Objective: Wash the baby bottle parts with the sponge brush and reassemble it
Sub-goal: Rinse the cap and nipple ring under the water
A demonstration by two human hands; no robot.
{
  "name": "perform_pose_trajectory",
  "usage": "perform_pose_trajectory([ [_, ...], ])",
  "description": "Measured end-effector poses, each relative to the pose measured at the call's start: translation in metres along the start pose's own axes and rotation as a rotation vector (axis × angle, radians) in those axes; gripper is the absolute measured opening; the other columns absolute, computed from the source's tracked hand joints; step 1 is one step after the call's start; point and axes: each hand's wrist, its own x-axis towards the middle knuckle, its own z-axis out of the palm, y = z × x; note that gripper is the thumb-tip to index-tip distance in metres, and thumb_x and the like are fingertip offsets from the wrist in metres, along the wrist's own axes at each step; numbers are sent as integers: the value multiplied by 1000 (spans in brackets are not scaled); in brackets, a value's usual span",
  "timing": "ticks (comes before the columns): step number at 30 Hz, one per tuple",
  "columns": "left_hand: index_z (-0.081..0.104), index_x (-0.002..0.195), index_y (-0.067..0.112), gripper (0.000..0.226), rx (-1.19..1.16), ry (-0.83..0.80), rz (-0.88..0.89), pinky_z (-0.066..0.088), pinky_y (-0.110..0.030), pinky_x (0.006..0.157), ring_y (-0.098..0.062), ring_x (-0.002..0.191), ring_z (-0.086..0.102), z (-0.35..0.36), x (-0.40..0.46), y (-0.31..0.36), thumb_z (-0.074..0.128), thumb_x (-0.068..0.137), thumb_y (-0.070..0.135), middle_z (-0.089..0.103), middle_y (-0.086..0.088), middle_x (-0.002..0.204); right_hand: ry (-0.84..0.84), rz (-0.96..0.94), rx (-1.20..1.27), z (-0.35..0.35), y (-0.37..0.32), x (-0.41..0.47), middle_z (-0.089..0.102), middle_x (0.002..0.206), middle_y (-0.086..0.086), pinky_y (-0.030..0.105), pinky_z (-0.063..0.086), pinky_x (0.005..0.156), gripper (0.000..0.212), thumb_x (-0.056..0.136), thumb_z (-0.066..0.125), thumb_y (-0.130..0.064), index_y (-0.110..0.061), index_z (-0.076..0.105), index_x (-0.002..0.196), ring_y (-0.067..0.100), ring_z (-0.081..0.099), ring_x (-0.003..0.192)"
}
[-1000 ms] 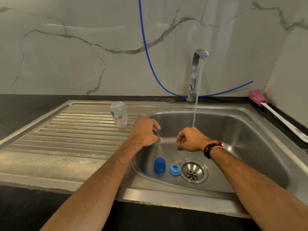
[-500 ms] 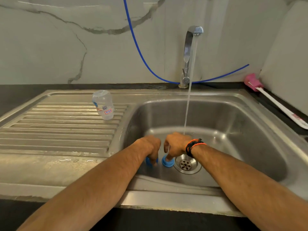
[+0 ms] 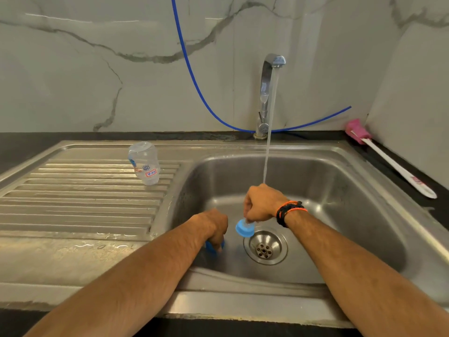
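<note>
Bare forearms, no sleeves; black-and-orange braided bands (image 3: 290, 211) circle the right wrist.

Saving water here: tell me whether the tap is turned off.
No, a stream of water runs from the tap down toward the right hand.

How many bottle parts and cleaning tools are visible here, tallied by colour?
Blue: 2, the cap gripped by the left hand and the collar ring held by the right hand
Clear: 1, the bottle body on the drainboard
Pink: 1, the sponge brush
Total: 4
</note>
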Motion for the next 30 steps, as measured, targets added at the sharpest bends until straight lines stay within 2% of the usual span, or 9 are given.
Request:
perform_pose_trajectory([
  [8, 56, 135, 12, 51, -28, 20, 29, 50, -30, 95, -24, 115, 59, 0, -1, 0, 73, 87, 20, 56, -10, 134, 95, 46, 256, -15, 19, -3, 70, 74, -8, 35, 60, 78, 10, 69, 79, -22, -21, 78, 79, 13, 68, 81],
  [12, 58, 131, 14, 49, -99, 59, 32, 56, -33, 90, -25, 105, 65, -2, 4, -5, 74, 85, 21, 57, -10, 129, 119, 66, 416, -21, 26, -7, 70, 64, -9, 25, 59, 67, 7, 70, 79, -19, -20, 79, 76, 8, 67, 66],
  [14, 59, 129, 17, 47, -170, 130, 32, 58, -33, 84, -25, 97, 68, -4, 6, -7, 72, 84, 21, 58, -10, 126, 130, 86, 533, -25, 29, -10, 71, 66, -11, 22, 57, 61, 6, 71, 79, -17, -19, 79, 77, 7, 67, 66],
  [16, 58, 131, 19, 47, -213, 231, 38, 57, -34, 87, -24, 102, 65, -8, 6, -9, 69, 85, 21, 59, -9, 125, 140, 121, 665, -28, 34, -13, 74, 77, -9, 21, 54, 59, 8, 72, 79, -17, -17, 79, 80, 9, 69, 77],
  [18, 55, 134, 20, 48, -277, 325, 61, 51, -32, 95, -23, 112, 60, -13, 4, -10, 67, 87, 24, 58, -7, 129, 144, 162, 808, -31, 37, -14, 75, 84, -6, 23, 55, 64, 11, 74, 77, -15, -15, 79, 85, 11, 70, 84],
  [20, 51, 137, 20, 50, -385, 411, 94, 46, -29, 97, -22, 116, 58, -19, 2, -9, 65, 90, 27, 58, -6, 133, 136, 201, 960, -34, 40, -15, 75, 87, -2, 27, 57, 72, 15, 76, 76, -14, -11, 78, 90, 12, 71, 84],
  [23, 46, 137, 18, 47, -637, 531, 76, 51, -28, 86, -23, 102, 64, -32, -2, -6, 60, 93, 28, 60, -8, 125, 150, 235, 1149, -39, 43, -15, 77, 92, 3, 30, 57, 76, 17, 78, 75, -13, -13, 76, 94, 14, 72, 84],
  [25, 43, 133, 17, 41, -931, 558, 47, 58, -32, 79, -22, 96, 68, -42, -7, -2, 57, 95, 27, 62, -9, 117, 192, 249, 1259, -43, 46, -16, 77, 90, 4, 28, 55, 72, 15, 77, 75, -14, -15, 76, 92, 14, 71, 80],
  [30, 47, 132, 15, 33, -1752, 404, 3, 57, -38, 75, -22, 103, 64, -64, -13, 13, 49, 99, 22, 58, -11, 126, 360, 328, 1512, -51, 51, -18, 73, 82, 3, 25, 50, 60, 17, 81, 71, -17, -12, 75, 96, 12, 65, 71],
])
